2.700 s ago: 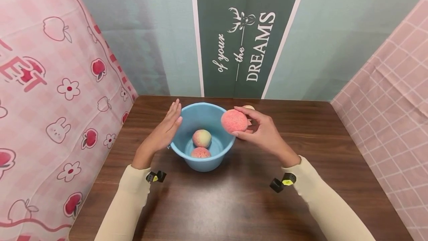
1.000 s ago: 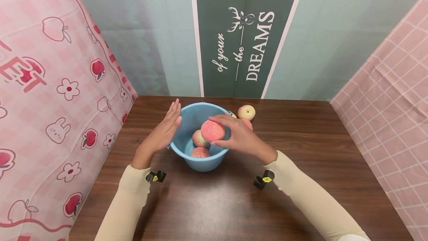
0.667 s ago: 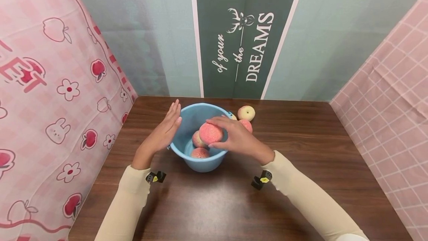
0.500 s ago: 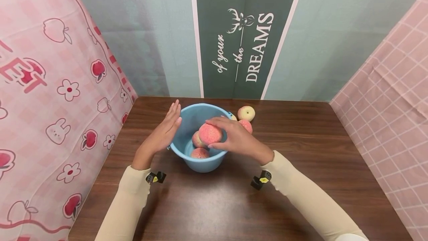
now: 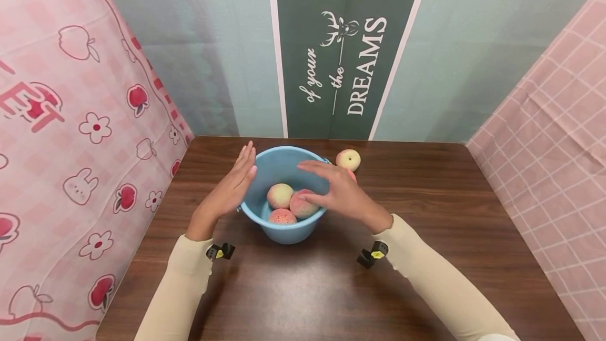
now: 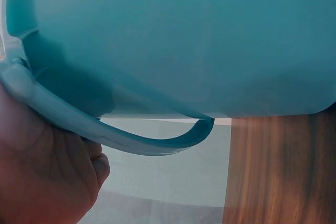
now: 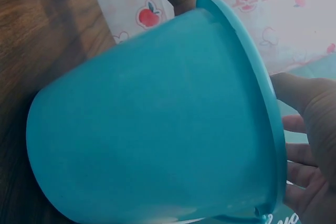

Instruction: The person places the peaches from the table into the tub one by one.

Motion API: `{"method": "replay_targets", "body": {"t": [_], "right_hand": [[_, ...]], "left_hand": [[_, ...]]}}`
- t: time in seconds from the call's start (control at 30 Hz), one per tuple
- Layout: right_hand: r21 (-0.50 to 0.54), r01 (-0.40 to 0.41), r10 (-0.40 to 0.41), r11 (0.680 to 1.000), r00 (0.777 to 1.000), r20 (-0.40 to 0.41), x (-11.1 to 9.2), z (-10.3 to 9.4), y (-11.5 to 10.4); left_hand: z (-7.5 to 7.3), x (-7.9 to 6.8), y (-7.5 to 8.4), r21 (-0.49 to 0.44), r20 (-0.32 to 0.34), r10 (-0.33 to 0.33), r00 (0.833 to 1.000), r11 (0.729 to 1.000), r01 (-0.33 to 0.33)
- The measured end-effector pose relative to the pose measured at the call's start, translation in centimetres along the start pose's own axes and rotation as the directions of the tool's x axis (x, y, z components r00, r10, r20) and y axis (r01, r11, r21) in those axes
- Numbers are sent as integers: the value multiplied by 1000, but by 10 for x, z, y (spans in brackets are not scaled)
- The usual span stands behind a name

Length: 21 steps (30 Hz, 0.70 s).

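On the dark wooden surface [image 5: 303, 288], a blue bucket [image 5: 286, 234] stands upright between two hands, and three peaches lie inside it: a pale yellow one [image 5: 280, 196], a speckled reddish one [image 5: 282, 217] and a pink one [image 5: 303, 207] at the right. The person's right hand [image 5: 342, 191] is over the bucket's right side, thumb and fingers spread apart and gripping nothing; its thumb tip overlaps the pink one, though I can't tell whether they touch. At the opposite rim, the left hand [image 5: 233, 186] is straight-fingered, grasping nothing, close by the bucket's handle [image 6: 152, 146]. Just beyond the right hand sit a cream peach [image 5: 348, 160] with a dark dimple and another, partly hidden peach [image 5: 352, 174].
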State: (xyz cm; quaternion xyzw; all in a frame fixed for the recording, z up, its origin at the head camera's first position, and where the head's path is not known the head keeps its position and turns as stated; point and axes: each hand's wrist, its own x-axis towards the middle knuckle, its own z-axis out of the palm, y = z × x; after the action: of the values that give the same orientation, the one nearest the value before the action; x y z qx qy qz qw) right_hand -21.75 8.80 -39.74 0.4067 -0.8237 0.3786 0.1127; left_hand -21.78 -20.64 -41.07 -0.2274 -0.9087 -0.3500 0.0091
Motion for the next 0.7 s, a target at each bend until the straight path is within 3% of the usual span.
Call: {"method": "replay_targets", "body": {"t": [0.23, 0.7], "right_hand": [[17, -49, 50, 999, 993, -106, -8, -11, 7], [3, -127, 125, 992, 974, -188, -23, -27, 21]], "left_hand": [[0, 0, 2, 5, 3, -6, 1000, 1000, 6], [0, 2, 2, 18, -5, 1, 1000, 1000, -1]]}}
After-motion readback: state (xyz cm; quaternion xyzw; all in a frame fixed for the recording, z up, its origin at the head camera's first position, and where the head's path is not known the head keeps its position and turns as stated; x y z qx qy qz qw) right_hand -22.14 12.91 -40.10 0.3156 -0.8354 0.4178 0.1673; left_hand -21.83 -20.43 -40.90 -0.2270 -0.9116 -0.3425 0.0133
